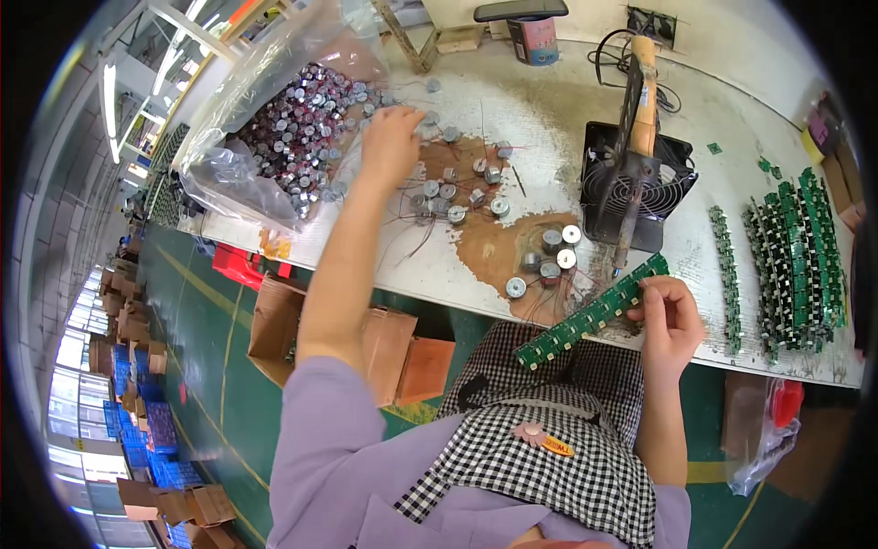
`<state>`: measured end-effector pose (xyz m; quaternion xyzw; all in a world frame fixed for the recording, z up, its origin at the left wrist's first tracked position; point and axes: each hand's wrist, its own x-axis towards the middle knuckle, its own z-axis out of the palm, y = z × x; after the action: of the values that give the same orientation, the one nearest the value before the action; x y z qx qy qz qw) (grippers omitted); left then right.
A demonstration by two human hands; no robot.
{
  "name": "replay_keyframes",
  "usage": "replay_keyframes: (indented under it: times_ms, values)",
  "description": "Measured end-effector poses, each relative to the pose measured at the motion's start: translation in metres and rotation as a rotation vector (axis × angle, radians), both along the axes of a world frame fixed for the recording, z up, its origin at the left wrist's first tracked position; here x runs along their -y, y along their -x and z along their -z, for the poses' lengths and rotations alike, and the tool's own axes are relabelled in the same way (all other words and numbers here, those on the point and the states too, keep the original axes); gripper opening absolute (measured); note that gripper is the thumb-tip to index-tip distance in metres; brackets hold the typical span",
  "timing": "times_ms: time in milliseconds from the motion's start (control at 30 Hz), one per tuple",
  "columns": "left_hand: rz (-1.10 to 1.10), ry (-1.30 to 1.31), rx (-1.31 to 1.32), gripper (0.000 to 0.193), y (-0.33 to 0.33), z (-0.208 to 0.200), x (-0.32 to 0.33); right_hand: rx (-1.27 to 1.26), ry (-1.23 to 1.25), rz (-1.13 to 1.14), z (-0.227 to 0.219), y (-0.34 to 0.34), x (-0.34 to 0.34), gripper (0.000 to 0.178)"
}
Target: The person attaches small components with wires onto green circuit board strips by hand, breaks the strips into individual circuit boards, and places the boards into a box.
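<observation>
Checked apron sits closest; above it the right hand grips a green circuit strip, while the left hand reaches out, fingers curled onto small metal discs beside it.

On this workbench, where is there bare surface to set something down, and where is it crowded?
Bare bench top lies between the loose wired components and the black fan, and up toward the pink can. Crowded: the bag of metal parts by the left hand, and the green board stacks beyond the right hand.
</observation>
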<state>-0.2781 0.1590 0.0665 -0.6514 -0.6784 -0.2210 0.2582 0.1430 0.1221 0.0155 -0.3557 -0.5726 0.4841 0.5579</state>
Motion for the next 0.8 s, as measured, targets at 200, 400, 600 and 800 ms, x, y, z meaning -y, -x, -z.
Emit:
replay_keyframes:
  times_ms: [200, 400, 600, 800]
  values:
    - [-0.044, 0.368, 0.028, 0.019, 0.037, 0.032, -0.002, 0.014, -0.027, 0.013, 0.002, -0.001, 0.001, 0.008]
    - [0.002, 0.013, 0.889, 0.014, -0.037, 0.001, 0.03, 0.03, -0.034, -0.046, 0.005, -0.002, 0.001, 0.007]
    - [0.522, 0.42, 1.644, 0.01, -0.168, -0.002, 0.107, 0.1, -0.181, -0.065, 0.002, 0.003, -0.002, 0.007]
    - [0.376, 0.563, 1.835, 0.013, -0.21, 0.009, 0.097, 0.257, -0.38, -0.014, -0.002, 0.002, -0.002, 0.007]
